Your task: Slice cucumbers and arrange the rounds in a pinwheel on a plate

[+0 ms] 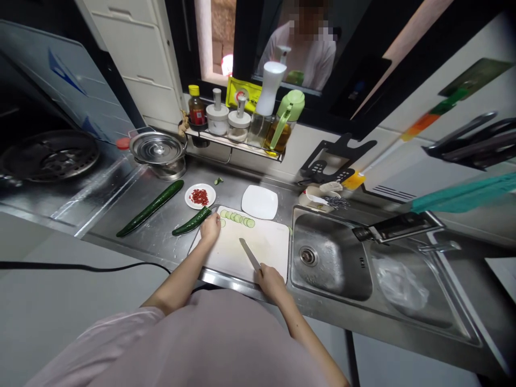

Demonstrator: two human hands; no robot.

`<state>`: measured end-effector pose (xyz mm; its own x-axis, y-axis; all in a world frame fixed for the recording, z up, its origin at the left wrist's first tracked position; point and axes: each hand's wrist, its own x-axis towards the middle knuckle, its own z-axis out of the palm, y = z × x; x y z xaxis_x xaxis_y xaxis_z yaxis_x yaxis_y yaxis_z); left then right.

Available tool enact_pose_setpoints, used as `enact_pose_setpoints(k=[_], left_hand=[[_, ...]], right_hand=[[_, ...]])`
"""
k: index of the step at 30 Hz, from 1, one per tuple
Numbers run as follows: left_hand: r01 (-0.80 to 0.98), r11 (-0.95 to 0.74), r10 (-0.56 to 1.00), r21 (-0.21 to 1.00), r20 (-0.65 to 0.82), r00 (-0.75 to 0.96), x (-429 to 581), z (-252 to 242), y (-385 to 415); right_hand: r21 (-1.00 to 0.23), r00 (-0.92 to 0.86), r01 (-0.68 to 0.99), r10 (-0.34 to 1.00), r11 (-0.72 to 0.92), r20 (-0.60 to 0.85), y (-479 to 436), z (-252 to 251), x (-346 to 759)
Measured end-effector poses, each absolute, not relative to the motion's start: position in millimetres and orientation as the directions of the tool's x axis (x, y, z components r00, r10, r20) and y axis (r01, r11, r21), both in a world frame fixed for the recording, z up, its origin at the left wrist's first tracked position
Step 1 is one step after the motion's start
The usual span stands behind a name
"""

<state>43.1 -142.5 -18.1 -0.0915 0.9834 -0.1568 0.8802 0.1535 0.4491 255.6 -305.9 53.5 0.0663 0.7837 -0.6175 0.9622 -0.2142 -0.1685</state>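
A white cutting board (266,247) lies on the steel counter beside the sink. My left hand (210,228) is closed on the end of a partly cut cucumber (190,222) that reaches off the board's left edge. A row of cucumber slices (237,217) lies along the far edge of the board. My right hand (271,280) grips the handle of a knife (250,253), blade pointing away from me over the board, clear of the cucumber.
A whole cucumber (150,208) lies to the left, with a small dish of chopped red chili (200,196) and a white square plate (259,202) behind the board. A steel pot (158,149), a condiment shelf (237,141) and the sink (330,258) surround the board.
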Motion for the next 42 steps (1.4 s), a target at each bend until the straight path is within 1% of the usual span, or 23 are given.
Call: enact_pose_setpoints(k=[4, 9, 13, 16, 19, 21, 24, 27, 29, 34, 38, 42], left_hand=[[0.894, 0.136, 0.986, 0.427, -0.142, -0.082, 40, -20, -142], [0.921, 0.1, 0.991, 0.376, -0.123, -0.057, 41, -18, -145], [0.938, 0.104, 0.987, 0.331, -0.148, -0.058, 43, -15, -146], [0.929, 0.137, 0.982, 0.343, -0.168, -0.083, 45, -13, -147], [0.909, 0.133, 0.986, 0.396, -0.147, -0.081, 52, -12, -151], [0.895, 0.094, 0.99, 0.437, -0.132, -0.04, 63, -11, -154], [0.871, -0.006, 0.991, 0.49, -0.114, 0.071, 86, -10, -156], [0.855, -0.115, 0.975, 0.506, -0.108, 0.196, 112, -8, -153], [0.858, -0.164, 0.958, 0.487, -0.13, 0.257, 127, -6, -149], [0.886, -0.251, 0.916, 0.39, -0.201, 0.348, 147, -5, -139], [0.882, -0.318, 0.899, 0.346, -0.184, 0.396, 148, -6, -137], [0.881, -0.318, 0.906, 0.351, -0.161, 0.392, 150, -2, -136]], right_hand=[[-0.166, 0.071, 0.96, 0.766, -0.227, -0.639, -304, 58, 255], [-0.17, 0.071, 0.959, 0.772, -0.227, -0.632, -304, 59, 255], [-0.175, 0.074, 0.957, 0.778, -0.231, -0.624, -305, 57, 257], [-0.183, 0.096, 0.949, 0.787, -0.257, -0.609, -307, 56, 260], [-0.189, 0.124, 0.941, 0.803, -0.282, -0.583, -312, 53, 267], [-0.184, 0.155, 0.933, 0.806, -0.31, -0.572, -316, 51, 273], [-0.176, 0.207, 0.915, 0.797, -0.364, -0.568, -322, 48, 282], [-0.179, 0.238, 0.9, 0.79, -0.398, -0.565, -327, 46, 289], [-0.182, 0.249, 0.892, 0.786, -0.413, -0.565, -332, 46, 292], [-0.18, 0.281, 0.87, 0.763, -0.458, -0.582, -345, 43, 296], [-0.183, 0.304, 0.86, 0.766, -0.477, -0.566, -353, 41, 301], [-0.185, 0.317, 0.853, 0.767, -0.488, -0.558, -355, 38, 306]])
